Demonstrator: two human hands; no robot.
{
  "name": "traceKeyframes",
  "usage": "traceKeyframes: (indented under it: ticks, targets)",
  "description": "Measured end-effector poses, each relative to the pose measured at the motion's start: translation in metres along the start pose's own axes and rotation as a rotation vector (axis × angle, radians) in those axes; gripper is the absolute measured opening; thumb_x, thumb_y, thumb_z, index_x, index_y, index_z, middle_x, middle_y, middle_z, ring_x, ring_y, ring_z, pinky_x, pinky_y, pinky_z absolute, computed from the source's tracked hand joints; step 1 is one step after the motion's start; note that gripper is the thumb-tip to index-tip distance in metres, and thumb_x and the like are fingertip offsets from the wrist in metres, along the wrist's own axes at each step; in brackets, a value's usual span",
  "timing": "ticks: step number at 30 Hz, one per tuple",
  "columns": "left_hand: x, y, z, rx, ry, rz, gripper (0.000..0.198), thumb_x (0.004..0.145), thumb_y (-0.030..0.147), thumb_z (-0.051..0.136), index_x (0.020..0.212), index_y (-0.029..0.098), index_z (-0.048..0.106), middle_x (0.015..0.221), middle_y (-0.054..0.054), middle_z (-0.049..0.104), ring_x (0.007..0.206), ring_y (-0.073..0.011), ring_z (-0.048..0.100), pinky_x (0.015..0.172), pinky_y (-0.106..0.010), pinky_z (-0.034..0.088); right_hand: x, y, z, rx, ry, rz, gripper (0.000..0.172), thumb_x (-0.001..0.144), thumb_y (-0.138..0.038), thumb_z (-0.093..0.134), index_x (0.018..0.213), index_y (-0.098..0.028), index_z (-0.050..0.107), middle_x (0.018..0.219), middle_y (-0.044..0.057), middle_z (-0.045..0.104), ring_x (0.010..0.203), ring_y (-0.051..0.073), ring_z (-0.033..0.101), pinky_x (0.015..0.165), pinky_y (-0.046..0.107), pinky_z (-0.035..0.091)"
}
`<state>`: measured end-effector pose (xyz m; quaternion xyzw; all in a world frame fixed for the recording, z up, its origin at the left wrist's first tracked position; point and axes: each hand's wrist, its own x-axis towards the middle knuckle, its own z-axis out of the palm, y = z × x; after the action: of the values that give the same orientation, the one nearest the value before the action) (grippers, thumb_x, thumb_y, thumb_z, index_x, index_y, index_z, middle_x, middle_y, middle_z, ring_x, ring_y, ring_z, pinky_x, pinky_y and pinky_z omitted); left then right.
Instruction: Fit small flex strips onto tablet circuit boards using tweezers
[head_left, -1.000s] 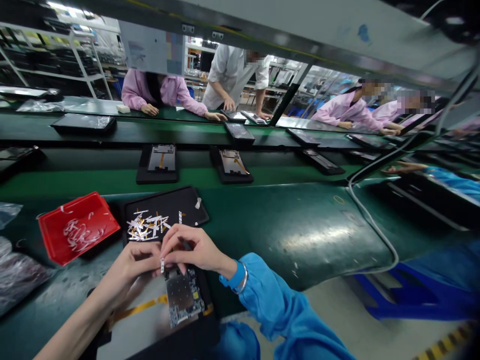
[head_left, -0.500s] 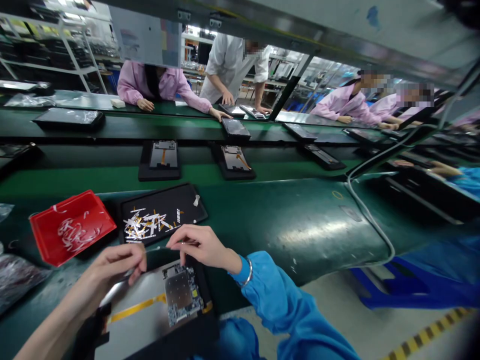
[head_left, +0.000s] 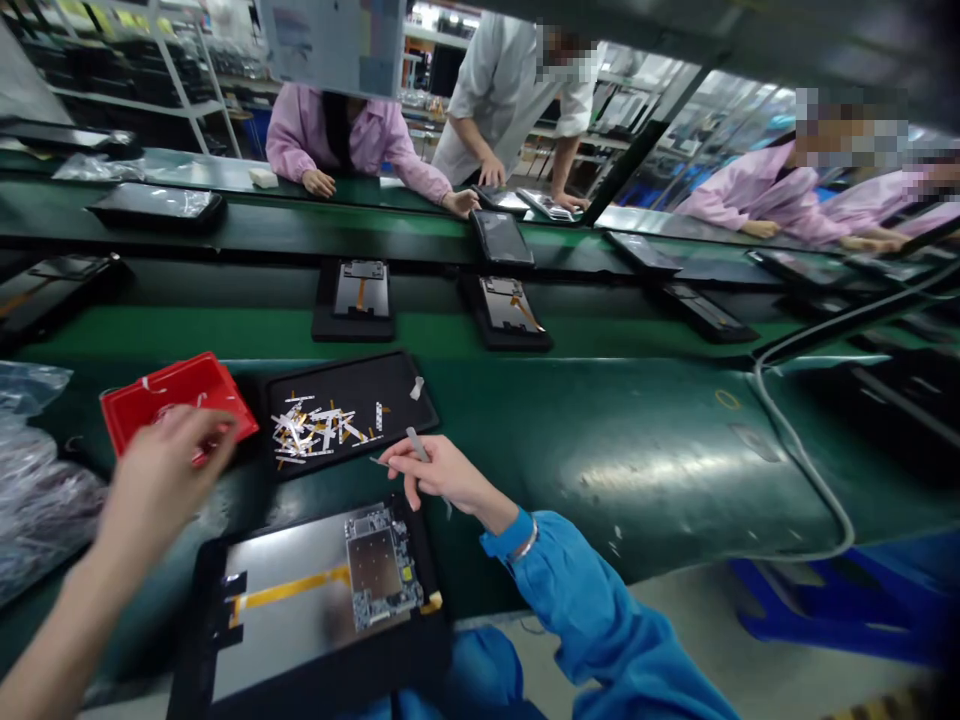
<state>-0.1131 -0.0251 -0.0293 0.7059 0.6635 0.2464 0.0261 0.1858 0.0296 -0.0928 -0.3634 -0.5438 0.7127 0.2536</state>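
My left hand (head_left: 169,470), blurred by motion, is over the near edge of a red tray (head_left: 225,375); its fingers are bent, and whatever they hold cannot be made out. My right hand (head_left: 439,472) pinches grey tweezers (head_left: 416,444) above the top right corner of an opened tablet (head_left: 300,632). The tablet lies on a black holder, showing a metal plate, a circuit board (head_left: 379,565) and an orange ribbon. Behind it, a black tray (head_left: 382,375) holds a pile of small white and orange strips (head_left: 319,428).
Plastic bags (head_left: 45,490) lie at the left. Beyond the bench, more tablets (head_left: 364,292) rest on green belts. Several people in pink and white work across from me. A grey cable (head_left: 795,450) curves over the right side.
My left hand has moved away from my right hand, left to the red tray. My right hand now shows the tweezers clearly. The view has shifted, and the tablet is less covered.
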Motion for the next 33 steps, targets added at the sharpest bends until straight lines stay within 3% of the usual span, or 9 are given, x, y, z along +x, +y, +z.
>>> traceKeyframes:
  ticks: [4,8,12,16,21,25,29,33]
  targets:
    - [-0.015,0.048,0.034,-0.384,-0.286,0.072,0.03,0.092,0.049,0.051,0.099,0.022,0.063,0.083,-0.001,0.064,0.074,-0.0174,0.061,0.068,-0.026,0.046,-0.001,-0.002,0.013,-0.017,0.003,-0.034,0.024,0.083,-0.036,0.068,0.092,-0.014,0.065,0.073,-0.001,0.066,0.042,0.006,0.059,0.042,0.018,0.034]
    - [-0.018,0.071,0.05,-0.599,-0.438,0.04,0.027,0.094,0.042,0.049,0.083,0.02,0.06,0.074,0.001,0.063,0.064,-0.0135,0.057,0.06,-0.022,0.044,-0.004,-0.008,0.03,-0.054,-0.012,-0.12,0.025,0.083,-0.037,0.07,0.092,-0.015,0.064,0.069,-0.003,0.066,0.048,0.009,0.063,0.056,0.022,0.045]
    - [-0.015,0.069,0.049,-0.599,-0.396,0.022,0.028,0.095,0.038,0.048,0.077,0.02,0.059,0.071,0.001,0.061,0.06,-0.0119,0.052,0.055,-0.021,0.039,-0.003,-0.009,0.03,0.012,-0.043,-0.106,0.034,0.079,-0.042,0.075,0.094,-0.014,0.064,0.059,-0.003,0.066,0.052,0.012,0.065,0.063,0.025,0.049]
    - [-0.015,0.065,0.049,-0.61,-0.416,0.054,0.028,0.093,0.038,0.052,0.075,0.02,0.062,0.07,0.001,0.064,0.063,-0.0124,0.057,0.059,-0.021,0.042,-0.002,-0.008,0.023,-0.044,-0.088,-0.125,0.033,0.08,-0.045,0.074,0.088,-0.013,0.068,0.059,-0.001,0.066,0.054,0.013,0.065,0.058,0.025,0.047]
    - [-0.018,0.055,0.049,-0.616,-0.44,0.089,0.023,0.085,0.044,0.067,0.08,0.021,0.065,0.075,0.002,0.069,0.069,-0.0139,0.064,0.065,-0.022,0.048,-0.006,-0.009,0.013,-0.262,-0.019,-0.3,0.022,0.086,-0.037,0.069,0.086,-0.015,0.073,0.082,0.003,0.066,0.051,0.009,0.065,0.051,0.023,0.045]
    - [-0.023,0.048,0.056,-0.558,-0.346,0.044,0.019,0.091,0.039,0.059,0.091,0.021,0.063,0.084,-0.001,0.067,0.076,-0.0156,0.063,0.072,-0.027,0.05,-0.007,-0.001,0.006,-0.447,0.048,-0.387,0.018,0.09,-0.032,0.065,0.088,-0.017,0.074,0.092,0.005,0.066,0.046,0.004,0.057,0.046,0.022,0.042]
    - [-0.028,0.047,0.068,-0.514,-0.287,0.041,0.015,0.095,0.032,0.051,0.096,0.02,0.062,0.092,-0.003,0.066,0.084,-0.0165,0.062,0.079,-0.03,0.052,-0.005,0.013,0.008,-0.663,0.058,-0.531,0.016,0.092,-0.026,0.062,0.088,-0.017,0.075,0.087,0.006,0.065,0.056,0.008,0.056,0.05,0.021,0.044]
    - [-0.031,0.047,0.073,-0.495,-0.261,0.084,0.015,0.097,0.028,0.048,0.099,0.021,0.061,0.093,-0.003,0.066,0.086,-0.0161,0.063,0.078,-0.029,0.052,-0.003,0.02,0.01,-0.772,0.035,-0.576,0.02,0.094,-0.025,0.058,0.089,-0.018,0.076,0.085,0.006,0.065,0.06,0.009,0.056,0.054,0.021,0.046]
